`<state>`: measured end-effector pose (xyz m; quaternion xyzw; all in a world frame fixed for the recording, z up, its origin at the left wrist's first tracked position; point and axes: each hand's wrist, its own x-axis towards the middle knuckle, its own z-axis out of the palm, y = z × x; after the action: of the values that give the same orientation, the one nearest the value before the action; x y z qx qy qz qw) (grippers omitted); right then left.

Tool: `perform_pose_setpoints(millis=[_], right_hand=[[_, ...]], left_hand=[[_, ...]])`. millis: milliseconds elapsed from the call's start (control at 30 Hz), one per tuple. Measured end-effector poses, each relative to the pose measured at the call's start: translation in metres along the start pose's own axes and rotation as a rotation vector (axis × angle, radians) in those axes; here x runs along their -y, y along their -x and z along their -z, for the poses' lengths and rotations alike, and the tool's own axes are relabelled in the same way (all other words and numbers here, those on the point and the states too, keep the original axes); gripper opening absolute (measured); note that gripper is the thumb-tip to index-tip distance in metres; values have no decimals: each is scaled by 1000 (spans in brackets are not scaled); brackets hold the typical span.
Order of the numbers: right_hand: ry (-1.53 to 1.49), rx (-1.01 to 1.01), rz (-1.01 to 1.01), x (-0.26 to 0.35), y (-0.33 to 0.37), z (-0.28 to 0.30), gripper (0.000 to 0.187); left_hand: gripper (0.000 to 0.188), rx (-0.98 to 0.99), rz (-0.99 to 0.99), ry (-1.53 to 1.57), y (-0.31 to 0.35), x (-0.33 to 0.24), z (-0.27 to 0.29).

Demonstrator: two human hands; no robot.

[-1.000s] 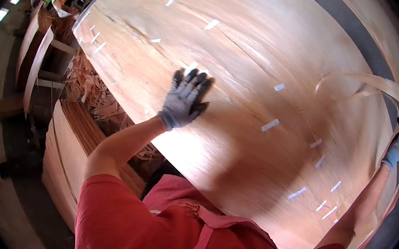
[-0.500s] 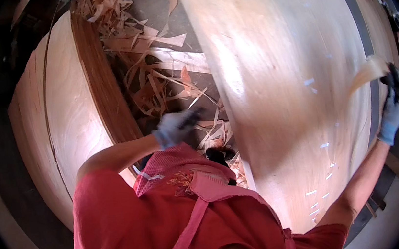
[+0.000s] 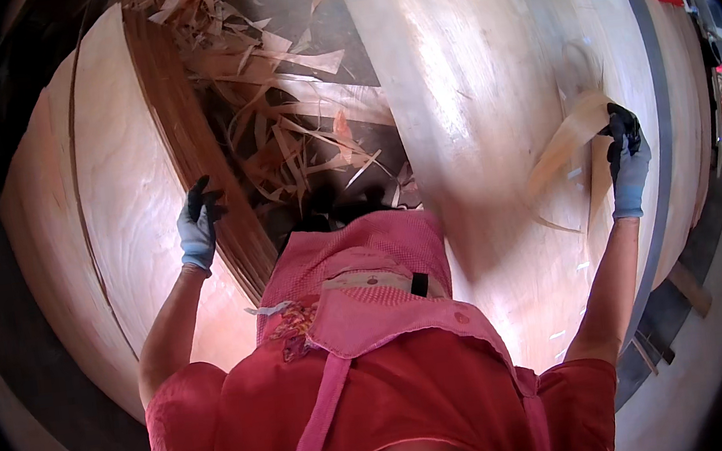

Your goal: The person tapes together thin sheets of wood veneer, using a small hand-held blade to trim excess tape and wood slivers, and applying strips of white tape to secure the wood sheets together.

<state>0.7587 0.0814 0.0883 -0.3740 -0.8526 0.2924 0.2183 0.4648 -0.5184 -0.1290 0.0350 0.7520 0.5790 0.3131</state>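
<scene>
From where I stood, the pink apron [image 3: 389, 316] came nearest, over a red shirt [image 3: 250, 425]. The gloved left hand [image 3: 198, 231] was loosely curled, thumb and fingers apart, by the edge of the wood stack [image 3: 131, 162]; I couldn't tell whether they touched. The gloved right hand [image 3: 629, 157] gripped a curling wood strip [image 3: 571, 135] over the broad pale sheet [image 3: 478, 159]. Beyond, torn scraps [image 3: 268, 151] littered the floor [image 3: 269, 0].
</scene>
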Motion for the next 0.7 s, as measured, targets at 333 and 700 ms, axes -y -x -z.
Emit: perform_pose_setpoints(millis=[333,700], right_hand=[[107,-5,-119,-85,-11,43,26],[71,-27,-67,-85,-69,69,40]], left_hand=[[37,455,86,4,-63,-117,-173],[46,907,193,103,-132,-246,-325]])
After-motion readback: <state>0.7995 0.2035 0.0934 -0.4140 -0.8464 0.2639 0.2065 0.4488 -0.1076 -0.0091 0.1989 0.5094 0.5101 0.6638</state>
